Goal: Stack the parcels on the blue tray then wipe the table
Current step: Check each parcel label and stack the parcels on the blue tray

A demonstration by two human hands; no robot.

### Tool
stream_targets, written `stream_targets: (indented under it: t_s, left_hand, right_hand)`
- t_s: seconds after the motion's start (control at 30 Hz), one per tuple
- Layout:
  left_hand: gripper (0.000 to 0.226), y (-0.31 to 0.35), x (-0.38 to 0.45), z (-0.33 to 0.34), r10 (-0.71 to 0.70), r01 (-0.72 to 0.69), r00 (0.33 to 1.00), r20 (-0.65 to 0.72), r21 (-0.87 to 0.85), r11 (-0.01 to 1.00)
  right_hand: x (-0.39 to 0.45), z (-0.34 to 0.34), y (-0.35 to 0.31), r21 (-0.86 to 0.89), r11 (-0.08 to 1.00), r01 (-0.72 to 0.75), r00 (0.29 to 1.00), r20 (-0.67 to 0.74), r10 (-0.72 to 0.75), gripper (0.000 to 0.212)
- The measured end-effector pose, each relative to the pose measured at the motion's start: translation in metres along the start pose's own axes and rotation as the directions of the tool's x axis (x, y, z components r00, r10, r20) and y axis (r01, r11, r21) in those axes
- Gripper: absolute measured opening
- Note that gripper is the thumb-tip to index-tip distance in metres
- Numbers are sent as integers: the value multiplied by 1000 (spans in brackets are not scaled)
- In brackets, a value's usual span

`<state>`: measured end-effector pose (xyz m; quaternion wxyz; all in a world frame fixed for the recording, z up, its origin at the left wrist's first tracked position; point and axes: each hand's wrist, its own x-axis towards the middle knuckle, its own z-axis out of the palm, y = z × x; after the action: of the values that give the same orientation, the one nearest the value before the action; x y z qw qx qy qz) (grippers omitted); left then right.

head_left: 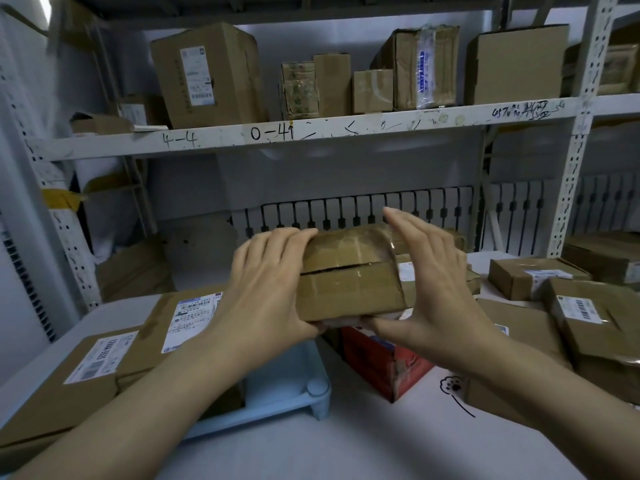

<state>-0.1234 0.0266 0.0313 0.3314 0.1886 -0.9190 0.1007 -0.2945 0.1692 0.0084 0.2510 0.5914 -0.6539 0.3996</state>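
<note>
Meanwhile, at the far left of the white desk [346, 441], two flat cardboard parcels [114, 355] with white shipping labels lie stacked on a pale blue tray [294, 386], whose front corner and rim show beneath them. Just right of them, the left hand [266, 289] grips the left end of a taped brown parcel [349, 278] held up in the air above the desk, fingers curled over its top edge and thumb under its base. The right hand [433, 289] steadies the parcel's right end, fingers straight and upright against its side, thumb beneath. Below the raised parcel sits a red carton [384, 358] on the desk. Farther right, more brown boxes [588, 317] lie piled together. Behind, a metal shelf [311, 133] carries further cartons.
</note>
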Motion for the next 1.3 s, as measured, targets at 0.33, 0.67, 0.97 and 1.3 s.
stream_targets:
  t_s: [0.33,0.67,0.97,1.3]
  left_hand:
    - [110,-23,-13,8,-79,81,997,23,-449,890]
    - [111,-35,-21,11,-93,153,988,126,-646,748]
    - [114,-43,-26,17,-149,164,986,76,-613,773]
    - [74,-33,-28,3,-179,341,940,291,-776,531]
  right_hand:
    - [-7,7,21,215,947,-239,968,131,214,118]
    - [-4,6,12,442,836,-326,930,307,200,114]
    - [0,2,0,553,785,-278,948,291,130,101]
    - [4,7,-3,562,772,-297,929,356,98,117]
